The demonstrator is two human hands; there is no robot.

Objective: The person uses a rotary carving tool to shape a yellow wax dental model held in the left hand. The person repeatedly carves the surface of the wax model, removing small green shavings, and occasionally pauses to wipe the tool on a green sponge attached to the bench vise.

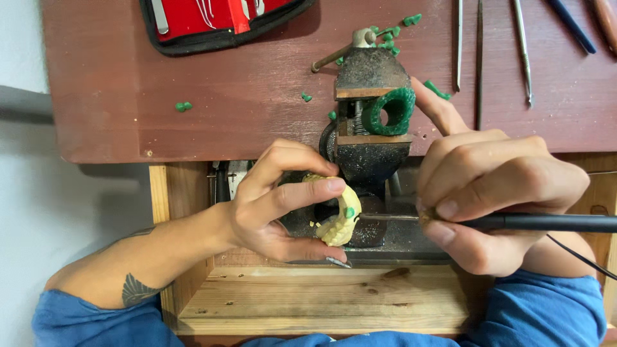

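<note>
Blue sleeves frame the bottom of the view, and above them a pale wooden shelf [308,302] of rough grain lies under the front edge of the tabletop [160,96], which is dark red, worn wood. The left hand [276,202] is closed around a cream ring [337,215], pinched between thumb and fingers; the ring is thick and ribbed like a braid, waxy in look, with a small green dot on its side. The right hand [495,199] grips a thin black tool [546,222] like a pen, its metal tip reaching across to touch or nearly touch the cream ring; a dark cord trails from the tool toward the right edge. Both meet just in front of a small dusty iron vise [369,122] clamped at the front edge, mid-tabletop. Its jaws hold a green ring [391,110], chunky and matte. Green chips [392,38] lie scattered behind the vise and to its left. Slim metal picks [479,58] lie in a row toward the back right corner. A red case [212,19] with a black border sits at the back edge. Bare wood lies open on the tabletop's left half.
</note>
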